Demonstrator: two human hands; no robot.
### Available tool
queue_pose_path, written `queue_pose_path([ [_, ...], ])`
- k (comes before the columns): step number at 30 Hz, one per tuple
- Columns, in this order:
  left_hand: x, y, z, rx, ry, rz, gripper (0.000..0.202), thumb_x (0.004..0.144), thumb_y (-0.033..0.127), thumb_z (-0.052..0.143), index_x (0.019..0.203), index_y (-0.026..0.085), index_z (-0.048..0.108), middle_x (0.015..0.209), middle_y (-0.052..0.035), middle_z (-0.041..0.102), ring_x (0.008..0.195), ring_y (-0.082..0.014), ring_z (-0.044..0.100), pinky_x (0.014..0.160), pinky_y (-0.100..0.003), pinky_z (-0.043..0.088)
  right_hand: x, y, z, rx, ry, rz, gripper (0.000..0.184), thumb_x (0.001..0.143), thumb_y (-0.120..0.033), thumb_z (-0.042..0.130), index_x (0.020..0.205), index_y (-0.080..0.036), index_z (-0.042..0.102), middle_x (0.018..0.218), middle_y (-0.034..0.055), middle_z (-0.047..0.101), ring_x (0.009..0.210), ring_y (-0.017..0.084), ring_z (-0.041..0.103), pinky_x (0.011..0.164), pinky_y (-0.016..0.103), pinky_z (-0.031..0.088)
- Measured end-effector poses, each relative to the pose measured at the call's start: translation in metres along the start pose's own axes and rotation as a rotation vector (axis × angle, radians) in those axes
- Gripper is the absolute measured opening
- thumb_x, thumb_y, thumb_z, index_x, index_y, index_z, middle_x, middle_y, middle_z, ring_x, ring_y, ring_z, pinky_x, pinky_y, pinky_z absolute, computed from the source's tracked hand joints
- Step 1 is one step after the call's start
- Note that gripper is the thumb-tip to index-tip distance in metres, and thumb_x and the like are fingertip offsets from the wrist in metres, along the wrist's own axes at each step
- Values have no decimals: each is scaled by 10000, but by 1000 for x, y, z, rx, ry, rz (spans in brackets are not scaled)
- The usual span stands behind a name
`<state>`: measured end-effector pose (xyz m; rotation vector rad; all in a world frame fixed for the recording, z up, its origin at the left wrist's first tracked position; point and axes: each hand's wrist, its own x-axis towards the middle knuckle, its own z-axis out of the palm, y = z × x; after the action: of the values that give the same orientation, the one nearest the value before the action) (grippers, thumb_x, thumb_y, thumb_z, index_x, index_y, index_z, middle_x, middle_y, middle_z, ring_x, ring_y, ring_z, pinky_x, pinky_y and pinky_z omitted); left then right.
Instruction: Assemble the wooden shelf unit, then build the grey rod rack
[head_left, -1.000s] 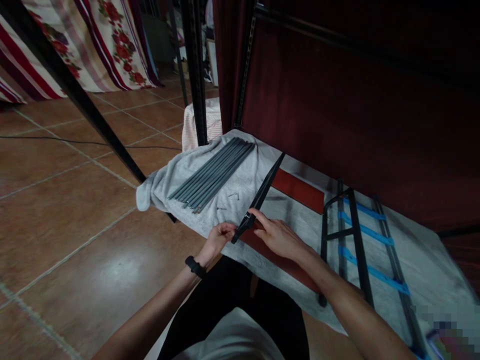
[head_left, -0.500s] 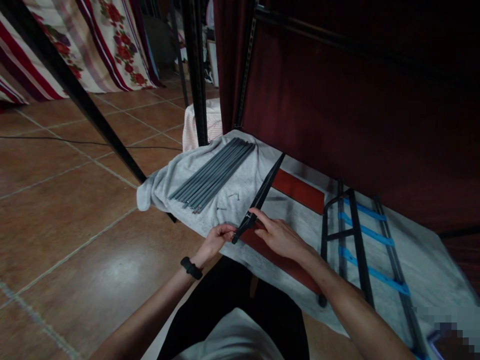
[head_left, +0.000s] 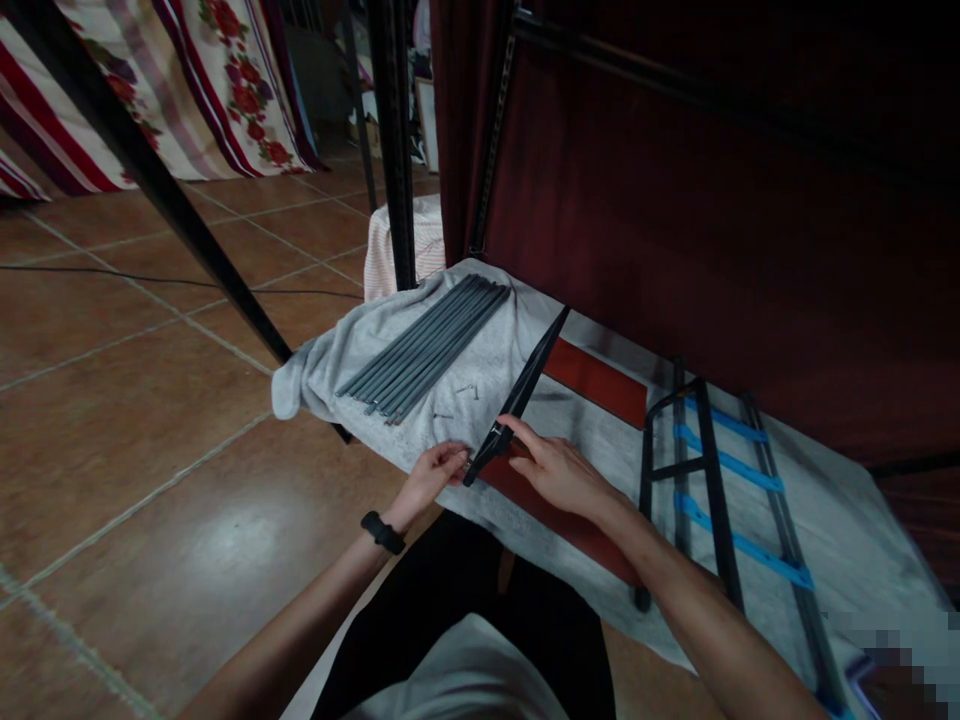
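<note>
A black metal frame [head_left: 534,375] stands on edge across a grey cloth [head_left: 495,330], its near end towards me. My right hand [head_left: 559,468] holds that frame near this end, its index finger stretched along the top by a small shiny fitting [head_left: 496,429]. At the near end tip my left hand [head_left: 439,474] pinches thumb and fingers together; something small may be between them, too small to name. Left of the frame lie a few small screws [head_left: 468,391] and a row of grey metal rods [head_left: 427,345]. A red-brown panel [head_left: 555,510] sits partly beneath my right hand.
Another red-brown panel [head_left: 596,382] lies farther back. To the right are a black tubular frame [head_left: 712,490] and bars with blue strips [head_left: 772,560]. Black posts [head_left: 394,150] rise at the left, and a dark red curtain [head_left: 637,200] hangs behind.
My left fingers have shifted slightly and curled closer together at the frame's near end. My right hand and the black frame stay nearly in place.
</note>
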<state>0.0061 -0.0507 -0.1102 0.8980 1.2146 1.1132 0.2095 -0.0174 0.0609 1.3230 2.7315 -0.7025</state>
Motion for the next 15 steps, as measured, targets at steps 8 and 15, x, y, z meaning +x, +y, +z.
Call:
queue_pose_path([
  [8, 2, -5, 0, 9, -42, 77, 217, 696, 326, 730, 764, 141, 641, 666, -20, 633, 609, -120, 549, 599, -245, 404, 0, -1, 1, 22, 3, 11, 604, 963, -248, 430, 1549, -288, 288, 943, 27, 731, 847, 198, 681, 757, 282, 422],
  [15, 2, -3, 1, 89, 8, 35, 317, 763, 452, 682, 734, 143, 619, 598, 7, 569, 524, -96, 460, 529, -228, 344, 0, 3, 5, 8, -2, -4, 609, 961, -246, 433, 1550, -285, 285, 1057, 48, 728, 945, 218, 681, 806, 298, 434],
])
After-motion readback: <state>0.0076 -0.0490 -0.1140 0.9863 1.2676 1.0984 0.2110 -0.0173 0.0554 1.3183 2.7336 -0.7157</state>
